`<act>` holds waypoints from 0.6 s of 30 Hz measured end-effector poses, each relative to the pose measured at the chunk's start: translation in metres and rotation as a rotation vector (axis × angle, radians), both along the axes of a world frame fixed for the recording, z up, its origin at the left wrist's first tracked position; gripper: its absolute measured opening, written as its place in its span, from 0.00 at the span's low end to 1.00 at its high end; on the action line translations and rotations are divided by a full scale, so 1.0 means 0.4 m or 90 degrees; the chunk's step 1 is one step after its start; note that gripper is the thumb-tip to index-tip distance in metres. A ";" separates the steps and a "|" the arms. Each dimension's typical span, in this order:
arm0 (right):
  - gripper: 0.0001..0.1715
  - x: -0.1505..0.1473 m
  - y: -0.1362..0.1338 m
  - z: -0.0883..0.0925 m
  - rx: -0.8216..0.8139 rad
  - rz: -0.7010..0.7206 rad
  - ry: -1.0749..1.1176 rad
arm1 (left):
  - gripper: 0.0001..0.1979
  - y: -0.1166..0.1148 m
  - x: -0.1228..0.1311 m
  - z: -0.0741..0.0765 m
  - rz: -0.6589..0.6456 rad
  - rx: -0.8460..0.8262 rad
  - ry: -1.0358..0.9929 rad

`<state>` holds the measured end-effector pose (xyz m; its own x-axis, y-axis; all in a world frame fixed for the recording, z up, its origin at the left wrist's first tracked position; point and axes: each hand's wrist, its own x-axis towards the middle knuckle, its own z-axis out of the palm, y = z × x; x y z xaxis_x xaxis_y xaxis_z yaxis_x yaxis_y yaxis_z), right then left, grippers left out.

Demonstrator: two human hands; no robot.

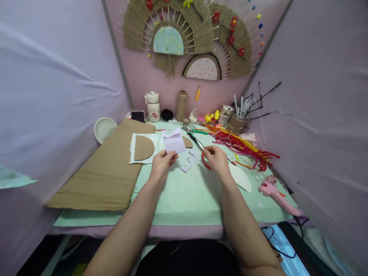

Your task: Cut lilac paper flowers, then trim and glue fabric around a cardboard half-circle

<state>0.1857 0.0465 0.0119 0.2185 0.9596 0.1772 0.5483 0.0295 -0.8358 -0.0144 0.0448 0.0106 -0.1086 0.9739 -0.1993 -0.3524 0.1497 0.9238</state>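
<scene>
cardboard sheet (97,172) along the desk's (189,205) left edge; left hand (161,164) pinching lilac paper (175,144) midway between the side edges; right hand (216,159) gripping red-handled scissors (199,144), blades toward the back edge; pink glue gun (274,193) near the front right corner

Left fingers (171,155) and right fingers (209,150) pinch, bare forearms (130,218) stretched forward.

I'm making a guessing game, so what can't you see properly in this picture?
Head view:
- Part of the brown cardboard scrap: behind the purple paper in the left hand.
- Part of the red handle: covered by the right hand.
- Left side of the white sheet: behind the right arm.
- Left woven fan: cut off by the top edge.
- Pale green cloth: cut off by the left edge.
- Print on the can: too small to read.
</scene>
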 end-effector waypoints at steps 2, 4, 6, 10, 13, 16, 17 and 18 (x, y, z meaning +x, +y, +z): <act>0.12 0.032 -0.002 0.001 -0.013 -0.030 -0.092 | 0.11 0.004 -0.003 0.001 0.012 -0.006 -0.006; 0.09 0.045 -0.008 0.006 -0.026 -0.039 -0.163 | 0.11 0.002 -0.004 0.006 0.018 -0.004 -0.008; 0.07 0.039 -0.016 0.018 -0.023 -0.035 -0.214 | 0.10 -0.005 -0.006 0.014 0.023 0.004 -0.005; 0.06 0.005 -0.019 0.049 0.012 -0.029 -0.277 | 0.10 -0.008 -0.012 0.024 0.023 0.023 0.005; 0.07 -0.006 -0.011 0.067 0.025 -0.035 -0.316 | 0.10 0.004 -0.016 0.021 0.020 0.034 0.000; 0.07 0.001 -0.009 0.069 -0.006 -0.035 -0.354 | 0.09 0.009 -0.017 0.017 0.014 0.030 -0.011; 0.07 0.004 -0.009 0.064 -0.025 -0.035 -0.367 | 0.09 0.009 -0.017 0.015 0.013 0.027 -0.015; 0.07 0.006 -0.010 0.058 -0.044 -0.037 -0.379 | 0.09 0.009 -0.017 0.013 0.013 0.026 -0.019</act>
<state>0.1883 0.0427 0.0349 0.1530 0.9627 0.2230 0.9219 -0.0578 -0.3830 -0.0213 0.0486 0.0158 -0.1236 0.9788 -0.1633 -0.3819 0.1050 0.9182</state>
